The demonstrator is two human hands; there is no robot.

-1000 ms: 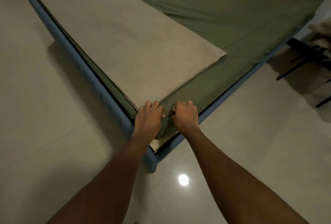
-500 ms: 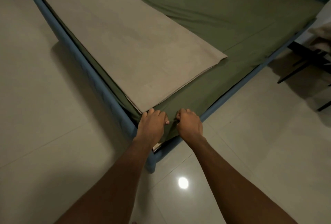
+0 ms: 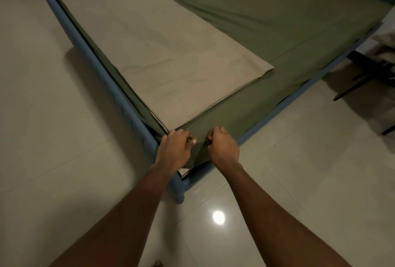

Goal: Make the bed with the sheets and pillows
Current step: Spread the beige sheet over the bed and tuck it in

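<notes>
At the near corner of the bed, the left hand (image 3: 174, 149) and the right hand (image 3: 223, 149) each have their fingers curled tight on the edge of the green sheet (image 3: 277, 21). A second ago the two fists sat almost knuckle to knuckle at that corner. Now they have drawn a little apart and slightly down toward the blue bed frame (image 3: 89, 53), and a taut fold of green cloth shows between them. The sheet covers the whole mattress, with a few long creases running toward the far side. A pale sliver of bare mattress corner (image 3: 184, 172) still peeks out below the hands, so the corner looks pulled snug but not yet tucked. The folded beige sheet (image 3: 160, 42) has not shifted and lies flat along the left edge of the bed, its near end just beside the left hand. This reads as the fitting of the bottom sheet nearing its end at this corner. Judging from how things lie, spreading the beige sheet remains, and the pillows too, since none is plainly visible on the bed.
</notes>
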